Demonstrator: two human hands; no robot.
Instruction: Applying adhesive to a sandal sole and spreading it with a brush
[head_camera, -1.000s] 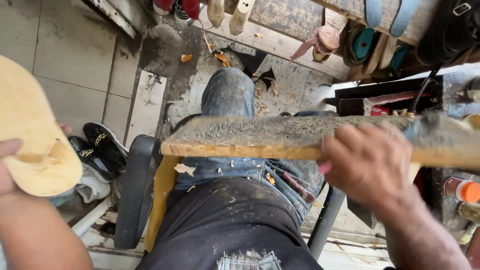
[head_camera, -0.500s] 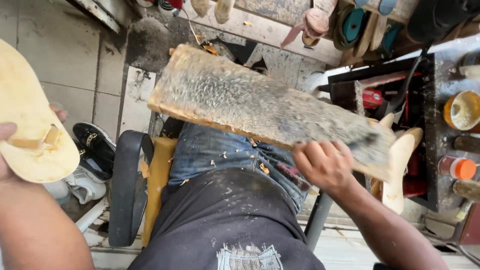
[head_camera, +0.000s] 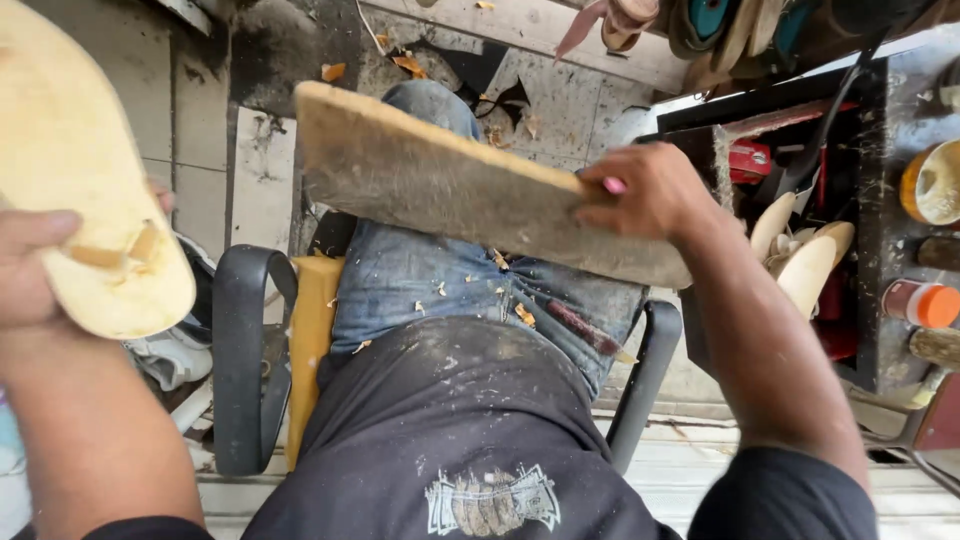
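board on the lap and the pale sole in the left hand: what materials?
Board: looks like raw wood, unfinished; rough grey face, tan edge, scuffed all over. Right hand grips its end.
Sole in left hand: pale yellow, matte, likely foam or rubber; not certain from look alone.

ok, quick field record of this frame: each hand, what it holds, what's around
left hand: grips a pale shoe sole, raised at the left side
right hand: grips the right end of a wooden board
board: tilted above the lap, over the jeans
seat: chair with black armrest
right side: dark shelf with an orange-capped jar
floor: tiles, scraps scattered
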